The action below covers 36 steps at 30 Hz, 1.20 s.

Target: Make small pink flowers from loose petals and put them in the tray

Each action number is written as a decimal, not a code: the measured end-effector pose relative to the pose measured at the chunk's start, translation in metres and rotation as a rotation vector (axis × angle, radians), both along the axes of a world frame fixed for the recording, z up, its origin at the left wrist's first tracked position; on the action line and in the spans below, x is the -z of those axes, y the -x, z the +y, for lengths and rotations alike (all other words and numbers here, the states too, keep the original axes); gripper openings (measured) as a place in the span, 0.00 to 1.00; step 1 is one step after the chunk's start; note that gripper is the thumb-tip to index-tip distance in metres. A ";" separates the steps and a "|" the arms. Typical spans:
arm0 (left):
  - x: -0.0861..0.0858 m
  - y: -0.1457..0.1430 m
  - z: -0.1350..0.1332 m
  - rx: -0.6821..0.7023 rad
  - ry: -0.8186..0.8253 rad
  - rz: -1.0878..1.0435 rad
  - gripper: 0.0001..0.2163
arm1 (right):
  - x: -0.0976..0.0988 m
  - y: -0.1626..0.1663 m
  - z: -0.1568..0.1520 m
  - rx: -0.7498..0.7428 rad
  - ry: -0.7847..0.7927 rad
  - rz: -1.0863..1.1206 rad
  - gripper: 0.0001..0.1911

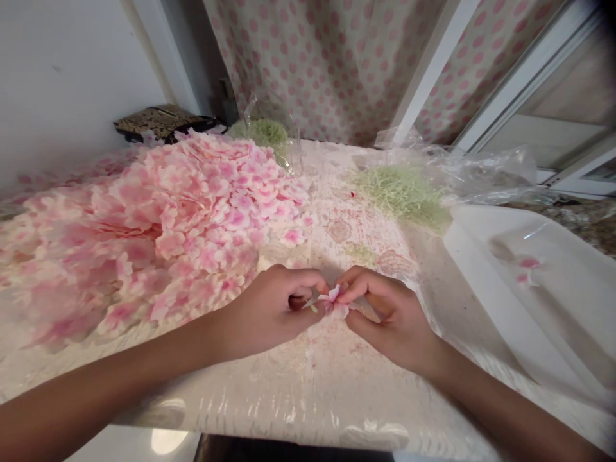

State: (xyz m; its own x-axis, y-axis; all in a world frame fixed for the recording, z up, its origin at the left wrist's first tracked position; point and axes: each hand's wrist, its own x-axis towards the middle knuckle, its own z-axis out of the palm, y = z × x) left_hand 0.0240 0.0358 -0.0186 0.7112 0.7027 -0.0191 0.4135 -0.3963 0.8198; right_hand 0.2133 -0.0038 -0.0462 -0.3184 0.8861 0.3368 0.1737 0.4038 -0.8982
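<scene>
In the head view, a pink blossom [332, 301] is pinched at mid-table between the nearly closed fingertips of the left hand [272, 314] and the right hand [389, 317]; a thin stem seems to be held there too, though it is partly hidden. A heap of petals [158, 224] is piled along the table's [308, 385] left edge, green shreds [402, 196] lie towards the back, and a white tray [524, 289] is set at the right edge.

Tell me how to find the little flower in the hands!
Find the big heap of pink artificial blossoms on the table. Beside it, the left hand and right hand meet. The small blossom pinched between them is the only one held.
</scene>
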 end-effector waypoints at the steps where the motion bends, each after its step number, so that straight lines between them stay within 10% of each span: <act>1: 0.001 0.000 -0.001 -0.002 -0.070 0.020 0.07 | 0.000 0.000 0.000 -0.003 0.016 -0.005 0.12; 7: 0.003 0.000 -0.003 0.004 -0.363 0.109 0.07 | -0.002 0.002 0.000 0.052 0.200 -0.026 0.07; 16: -0.012 0.003 -0.005 0.004 -0.184 0.085 0.07 | -0.015 -0.011 0.007 -0.036 0.087 0.013 0.03; 36: -0.004 0.002 -0.006 0.209 -0.525 0.087 0.07 | -0.018 -0.007 0.005 -0.177 0.090 0.095 0.04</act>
